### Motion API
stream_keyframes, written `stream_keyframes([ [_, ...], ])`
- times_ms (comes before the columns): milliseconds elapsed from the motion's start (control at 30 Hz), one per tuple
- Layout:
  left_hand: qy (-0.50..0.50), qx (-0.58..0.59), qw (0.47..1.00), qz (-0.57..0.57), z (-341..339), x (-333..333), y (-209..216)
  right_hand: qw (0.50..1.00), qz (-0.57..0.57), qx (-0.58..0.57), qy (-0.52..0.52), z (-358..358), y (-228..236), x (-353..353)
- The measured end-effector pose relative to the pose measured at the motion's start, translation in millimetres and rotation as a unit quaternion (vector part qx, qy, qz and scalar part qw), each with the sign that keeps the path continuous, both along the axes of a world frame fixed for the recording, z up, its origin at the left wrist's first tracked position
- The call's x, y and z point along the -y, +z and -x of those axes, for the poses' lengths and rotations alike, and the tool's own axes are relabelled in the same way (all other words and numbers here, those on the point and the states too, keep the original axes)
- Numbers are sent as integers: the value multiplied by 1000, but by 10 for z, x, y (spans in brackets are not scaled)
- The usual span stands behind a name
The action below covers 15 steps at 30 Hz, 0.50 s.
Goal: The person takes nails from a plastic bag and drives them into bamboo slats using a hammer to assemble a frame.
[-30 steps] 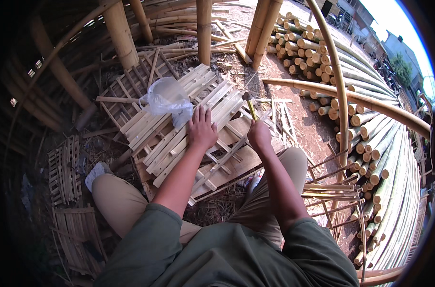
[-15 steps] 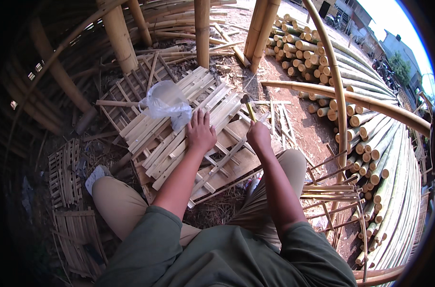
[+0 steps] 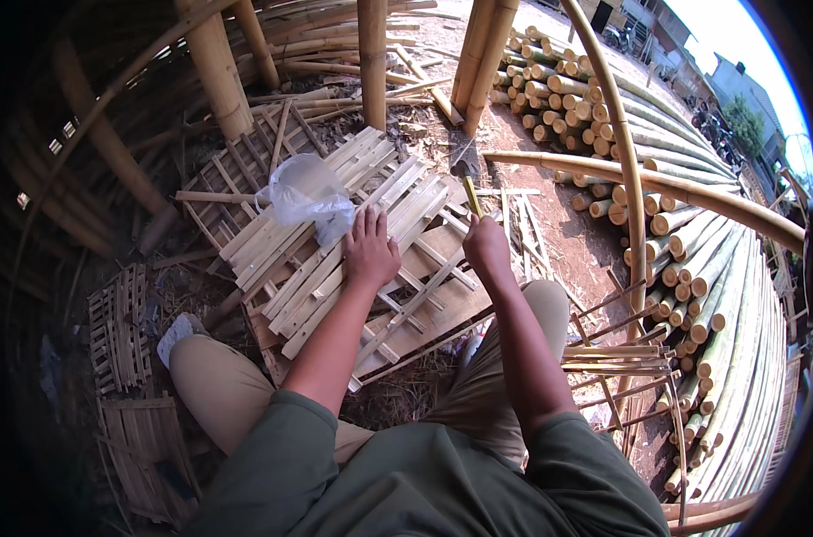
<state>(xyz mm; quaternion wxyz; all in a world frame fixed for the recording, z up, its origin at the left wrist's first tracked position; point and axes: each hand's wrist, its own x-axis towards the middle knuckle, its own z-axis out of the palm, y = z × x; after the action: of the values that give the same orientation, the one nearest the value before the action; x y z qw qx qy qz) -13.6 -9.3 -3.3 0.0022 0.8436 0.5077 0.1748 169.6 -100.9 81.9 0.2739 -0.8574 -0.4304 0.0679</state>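
My right hand (image 3: 488, 248) is wrapped round the handle of a hammer (image 3: 471, 195), whose dark head is raised past the right end of the slats. My left hand (image 3: 371, 251) lies flat with fingers stretched on a panel of pale bamboo slats (image 3: 290, 313). Just left of those fingertips a crumpled clear plastic bag (image 3: 306, 192) rests on the slats. Crosswise strips (image 3: 424, 300) show under the panel's near right side. Beneath it is a brown board (image 3: 442, 324), partly covered.
Thick bamboo posts (image 3: 373, 63) stand beyond the panel. Cut bamboo poles (image 3: 693, 259) are piled at the right, behind a bent bamboo rail (image 3: 639, 170). Slatted frames lie at the left (image 3: 120, 327) and beside my right knee (image 3: 617, 362). Loose strips litter the far ground.
The hammer's head has lifted and swung slightly away from the slats, with my right hand moving a little. My left hand stays flat on the panel.
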Motion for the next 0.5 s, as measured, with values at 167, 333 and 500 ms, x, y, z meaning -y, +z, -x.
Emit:
stream_keyframes([
  [167,-1,-7,1000,17,-40,28,60,1000,24,15,9,2,-60,131],
  [333,0,-3,1000,19,-16,29,80,989,13,117,89,-294,235,117],
  [500,0,-5,1000,26,-30,53,106,940,27,230,250,-718,515,108],
])
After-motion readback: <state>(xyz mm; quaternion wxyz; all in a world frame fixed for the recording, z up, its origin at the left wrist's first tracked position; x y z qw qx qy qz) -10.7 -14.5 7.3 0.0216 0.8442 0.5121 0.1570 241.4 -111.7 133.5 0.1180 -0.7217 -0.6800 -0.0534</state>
